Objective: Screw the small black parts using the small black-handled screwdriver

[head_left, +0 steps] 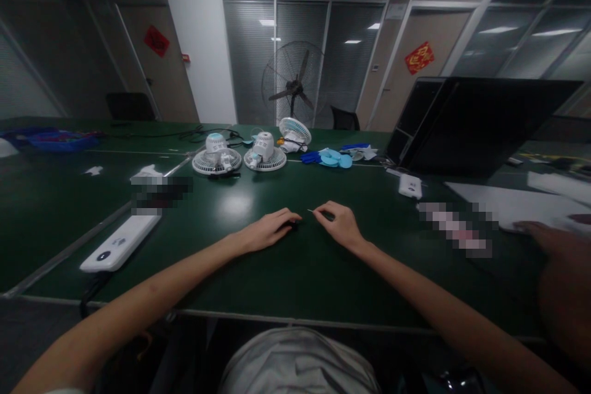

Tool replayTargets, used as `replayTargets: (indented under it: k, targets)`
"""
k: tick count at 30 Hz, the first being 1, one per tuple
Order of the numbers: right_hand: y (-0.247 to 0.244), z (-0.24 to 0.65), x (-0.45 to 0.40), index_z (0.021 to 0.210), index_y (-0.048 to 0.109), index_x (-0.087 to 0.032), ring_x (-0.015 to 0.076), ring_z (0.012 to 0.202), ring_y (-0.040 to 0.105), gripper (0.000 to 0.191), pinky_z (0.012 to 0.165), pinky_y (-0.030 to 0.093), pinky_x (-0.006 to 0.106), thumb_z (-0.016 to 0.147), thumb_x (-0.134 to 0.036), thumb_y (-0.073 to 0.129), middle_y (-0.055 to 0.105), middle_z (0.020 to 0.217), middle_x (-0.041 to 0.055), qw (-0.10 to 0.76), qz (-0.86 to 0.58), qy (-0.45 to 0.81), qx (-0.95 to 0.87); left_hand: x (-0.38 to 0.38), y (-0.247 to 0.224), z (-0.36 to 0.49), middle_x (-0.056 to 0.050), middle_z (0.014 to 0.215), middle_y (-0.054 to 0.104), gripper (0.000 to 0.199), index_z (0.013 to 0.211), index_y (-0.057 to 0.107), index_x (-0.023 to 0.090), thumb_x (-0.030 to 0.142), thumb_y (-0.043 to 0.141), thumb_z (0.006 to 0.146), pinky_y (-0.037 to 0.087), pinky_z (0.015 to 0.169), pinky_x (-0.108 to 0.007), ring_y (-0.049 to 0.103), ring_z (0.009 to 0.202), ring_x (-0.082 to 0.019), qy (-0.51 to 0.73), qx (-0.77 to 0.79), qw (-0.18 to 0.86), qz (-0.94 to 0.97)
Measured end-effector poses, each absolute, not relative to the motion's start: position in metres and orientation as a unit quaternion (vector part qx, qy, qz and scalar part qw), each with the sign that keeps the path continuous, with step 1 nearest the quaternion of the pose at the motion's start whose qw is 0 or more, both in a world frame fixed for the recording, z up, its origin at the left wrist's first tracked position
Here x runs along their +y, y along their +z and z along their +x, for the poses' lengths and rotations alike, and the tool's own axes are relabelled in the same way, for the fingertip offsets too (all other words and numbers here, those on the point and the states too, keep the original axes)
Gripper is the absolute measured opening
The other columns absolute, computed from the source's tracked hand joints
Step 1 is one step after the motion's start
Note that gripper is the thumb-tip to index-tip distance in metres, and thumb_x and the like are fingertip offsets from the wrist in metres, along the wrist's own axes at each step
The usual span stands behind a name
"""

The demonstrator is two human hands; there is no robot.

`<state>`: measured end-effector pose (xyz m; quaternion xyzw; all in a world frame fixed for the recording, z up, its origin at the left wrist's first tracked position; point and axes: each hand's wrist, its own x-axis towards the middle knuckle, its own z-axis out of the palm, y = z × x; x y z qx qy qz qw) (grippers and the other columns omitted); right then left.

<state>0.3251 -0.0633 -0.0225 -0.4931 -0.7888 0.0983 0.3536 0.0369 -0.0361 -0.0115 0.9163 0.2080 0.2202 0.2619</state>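
Observation:
Near the middle of the green table [258, 283], my right hand [339, 221] pinches a small thin pale piece [311, 210] between thumb and fingertips, its end pointing left. Just left of it, my left hand [272, 229] rests low over the tabletop with its fingers curled round a small dark object [290, 223], too small to name. A short gap separates the two hands. Beyond them stand two white fan heads [217, 157] [265, 154], grilles down, and a third fan head [294, 134] tilted on its side.
Light-blue fan blades [335, 158] and blue gloves [311, 157] lie behind the hands. A white power bank [120, 241] is at the left, a small white device [410, 186] at the right. A black monitor [475, 126] stands back right. Another person's hand [540, 234] reaches in at far right.

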Motion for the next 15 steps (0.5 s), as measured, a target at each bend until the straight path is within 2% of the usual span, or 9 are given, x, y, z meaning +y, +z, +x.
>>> replayTargets:
  k: [4, 9, 12, 15]
  targets:
    - [-0.022, 0.325, -0.065, 0.106, 0.074, -0.021, 0.0242, 0.093, 0.071, 0.023, 0.077, 0.060, 0.036, 0.104, -0.039, 0.059, 0.073, 0.104, 0.0080, 0.350, -0.491, 0.106, -0.791, 0.005, -0.012, -0.019, -0.011, 0.128, 0.066, 0.045, 0.146, 0.052, 0.025, 0.028, 0.053, 0.101, 0.050, 0.104, -0.040, 0.064, 0.116, -0.024, 0.224, 0.277, 0.199, 0.913]
    - [-0.024, 0.325, -0.063, 0.105, 0.074, -0.021, 0.0235, 0.092, 0.071, 0.022, 0.076, 0.059, 0.035, 0.103, -0.038, 0.060, 0.073, 0.104, 0.0073, 0.346, -0.491, 0.115, -0.791, 0.058, -0.020, -0.140, -0.013, 0.118, 0.071, 0.055, 0.138, 0.058, 0.017, 0.047, 0.056, 0.092, 0.053, 0.098, -0.044, 0.069, 0.107, -0.030, 0.280, 0.476, 0.106, 0.827]
    - [-0.024, 0.325, -0.063, 0.105, 0.074, -0.021, 0.0234, 0.091, 0.070, 0.022, 0.076, 0.059, 0.035, 0.103, -0.038, 0.061, 0.073, 0.104, 0.0073, 0.343, -0.490, 0.120, -0.792, 0.068, -0.022, -0.188, -0.012, 0.112, 0.074, 0.061, 0.137, 0.058, 0.016, 0.049, 0.058, 0.086, 0.053, 0.098, -0.042, 0.070, 0.105, -0.030, 0.299, 0.532, 0.066, 0.789]
    - [-0.023, 0.326, -0.063, 0.106, 0.074, -0.021, 0.0236, 0.090, 0.070, 0.023, 0.075, 0.060, 0.036, 0.104, -0.039, 0.060, 0.073, 0.104, 0.0077, 0.340, -0.489, 0.123, -0.794, 0.069, -0.023, -0.201, -0.012, 0.112, 0.074, 0.063, 0.142, 0.055, 0.015, 0.046, 0.056, 0.087, 0.052, 0.099, -0.041, 0.071, 0.105, -0.029, 0.286, 0.545, 0.045, 0.787]
